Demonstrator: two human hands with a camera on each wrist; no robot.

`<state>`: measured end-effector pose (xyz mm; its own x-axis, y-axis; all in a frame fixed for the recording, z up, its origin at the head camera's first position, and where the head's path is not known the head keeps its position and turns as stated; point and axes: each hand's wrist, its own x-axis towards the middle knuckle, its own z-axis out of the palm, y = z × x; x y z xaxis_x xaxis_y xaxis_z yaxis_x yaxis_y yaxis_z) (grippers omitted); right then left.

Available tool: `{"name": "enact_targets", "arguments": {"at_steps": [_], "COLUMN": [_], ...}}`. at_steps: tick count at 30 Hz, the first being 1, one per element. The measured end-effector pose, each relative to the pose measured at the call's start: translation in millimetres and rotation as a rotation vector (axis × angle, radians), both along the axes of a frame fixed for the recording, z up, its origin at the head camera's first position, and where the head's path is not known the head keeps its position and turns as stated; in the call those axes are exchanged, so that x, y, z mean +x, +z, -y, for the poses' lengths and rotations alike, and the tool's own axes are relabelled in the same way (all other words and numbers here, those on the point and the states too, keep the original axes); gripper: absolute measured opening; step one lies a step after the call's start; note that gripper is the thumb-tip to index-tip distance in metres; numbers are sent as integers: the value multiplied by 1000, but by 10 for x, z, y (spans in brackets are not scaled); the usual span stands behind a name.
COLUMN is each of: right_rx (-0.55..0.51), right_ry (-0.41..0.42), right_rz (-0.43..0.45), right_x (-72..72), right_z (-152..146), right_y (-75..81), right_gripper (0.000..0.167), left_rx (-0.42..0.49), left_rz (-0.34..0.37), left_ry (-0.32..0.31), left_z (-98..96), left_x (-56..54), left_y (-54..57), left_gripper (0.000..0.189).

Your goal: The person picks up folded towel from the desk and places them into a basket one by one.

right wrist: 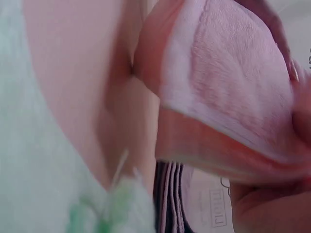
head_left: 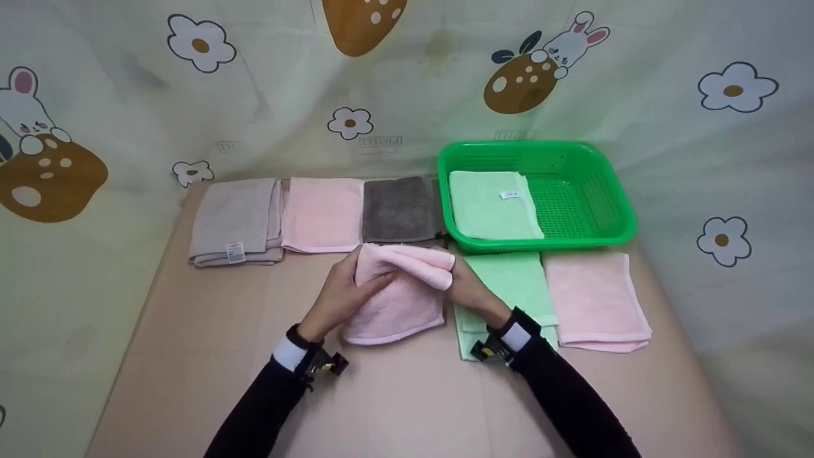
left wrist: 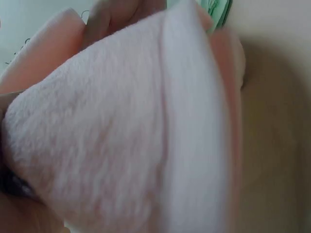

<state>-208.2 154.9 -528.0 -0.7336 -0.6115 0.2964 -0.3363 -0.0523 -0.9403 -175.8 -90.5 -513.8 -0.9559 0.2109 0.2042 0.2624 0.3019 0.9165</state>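
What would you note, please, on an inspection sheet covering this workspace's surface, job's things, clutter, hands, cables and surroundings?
Surface: beige tabletop; no spill seen.
Job's things: held pink towel, its upper part folded over.
Clutter: no stray items seen; laid out are a beige-grey towel, far pink towel and dark grey towel left of the green basket, a light green towel inside it, and another light green towel and near pink towel on its near side.
Hands: left hand and right hand both grip the held pink towel.
Cables: nothing seen.
Surroundings: pale backdrop printed with flowers, rabbits and brown spotted shapes.
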Motion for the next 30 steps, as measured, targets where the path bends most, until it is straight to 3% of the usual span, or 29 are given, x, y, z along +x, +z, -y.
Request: {"name": "enact_targets", "arguments": {"at_steps": [4,8,12,14,21,30], "right_rx": [-84,-82,-55,-64,-87,-131], "right_ry": [-62,-191,-299,-316,-307,-311], "right_rz": [86,188,184,190,257,273], "right_x": [23,53,42,25,-24,-11], "right_z": [11,-45,-114,-142,-174,-140], "right_y": [-7,-4,0,-1,-14,11], "right_gripper": [46,44,40,40,40,42], "left_rx": [92,196,268,277,169,132], "left_rz": [100,193,234,219,80,30], "left_ry": [-28,-83,-141,-133,9,22], "left_z": [16,69,110,115,64,21], "left_x": [-26,-62,-90,-99,-84,-76], "left_y": [-12,-2,10,4,-62,-64], "left_gripper": [62,56,52,51,48,48]}}
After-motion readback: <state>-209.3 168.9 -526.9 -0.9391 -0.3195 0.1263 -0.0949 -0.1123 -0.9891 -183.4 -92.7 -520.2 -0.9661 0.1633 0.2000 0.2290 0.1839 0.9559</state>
